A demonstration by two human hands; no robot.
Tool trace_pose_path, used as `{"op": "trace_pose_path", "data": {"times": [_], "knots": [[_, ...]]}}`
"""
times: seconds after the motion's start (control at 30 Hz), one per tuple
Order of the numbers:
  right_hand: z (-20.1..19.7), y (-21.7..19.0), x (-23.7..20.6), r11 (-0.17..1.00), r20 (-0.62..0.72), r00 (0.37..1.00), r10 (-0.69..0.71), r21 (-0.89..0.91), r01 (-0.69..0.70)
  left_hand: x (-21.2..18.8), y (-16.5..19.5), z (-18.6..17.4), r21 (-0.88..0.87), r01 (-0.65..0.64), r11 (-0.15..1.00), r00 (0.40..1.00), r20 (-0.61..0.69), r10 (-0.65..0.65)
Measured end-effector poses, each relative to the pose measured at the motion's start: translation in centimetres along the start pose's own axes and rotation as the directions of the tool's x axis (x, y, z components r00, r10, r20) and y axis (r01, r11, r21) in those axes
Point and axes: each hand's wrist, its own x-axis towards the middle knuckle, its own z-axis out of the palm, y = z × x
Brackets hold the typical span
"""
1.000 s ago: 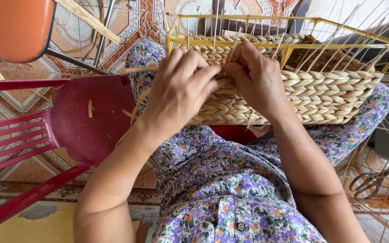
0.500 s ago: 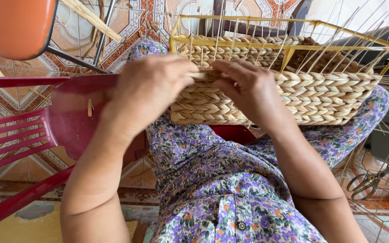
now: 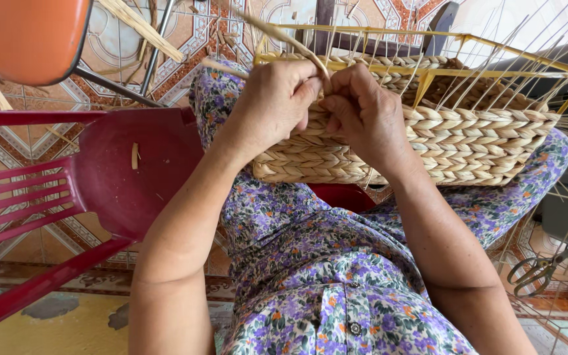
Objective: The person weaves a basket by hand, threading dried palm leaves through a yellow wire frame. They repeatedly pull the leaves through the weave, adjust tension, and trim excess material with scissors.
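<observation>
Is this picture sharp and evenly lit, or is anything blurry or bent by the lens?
Head view: soft, even daylight, no glare; the left hand, right hand and woven basket look sharp; the red chair bows near the edge, suggesting wide-lens distortion.

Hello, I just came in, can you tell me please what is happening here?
A person in a purple flowered dress sits with a half-woven straw basket on the lap. Both hands meet at its near rim: the left hand pinches a pale straw strand and the right hand presses beside it. The basket's yellow wire frame is bare on top. A red plastic chair stands alongside.
</observation>
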Motion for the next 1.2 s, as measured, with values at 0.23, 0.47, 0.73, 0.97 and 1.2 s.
{"op": "trace_pose_path", "data": {"times": [0.23,0.47,0.73,0.97,1.2], "knots": [[0.1,0.6,0.1,0.991,-0.015,0.993,0.114,0.075,-0.112,-2.2,0.7,1.0,0.048,-0.486,0.873,0.786,-0.412,0.461],[0.8,0.6,0.5,0.945,0.096,0.991,-0.088,-0.305,0.114,-6.2,1.6,1.3,0.441,-0.507,0.740,0.654,-0.362,0.664],[1.0,0.1,0.0,0.992,-0.096,0.989,-0.110,-0.079,0.103,-7.3,1.8,-2.8,0.771,-0.077,0.633,0.926,-0.180,0.332],[-0.6,-0.5,0.0,1.000,-0.122,0.992,-0.015,-0.025,0.013,-6.2,-0.5,-0.1,0.857,-0.180,0.483,0.899,-0.056,0.435],[0.6,-1.9,0.2,0.899,0.031,0.923,-0.382,-0.219,0.380,-5.2,1.5,-3.4,0.791,-0.332,0.514,0.818,-0.030,0.575]]}}
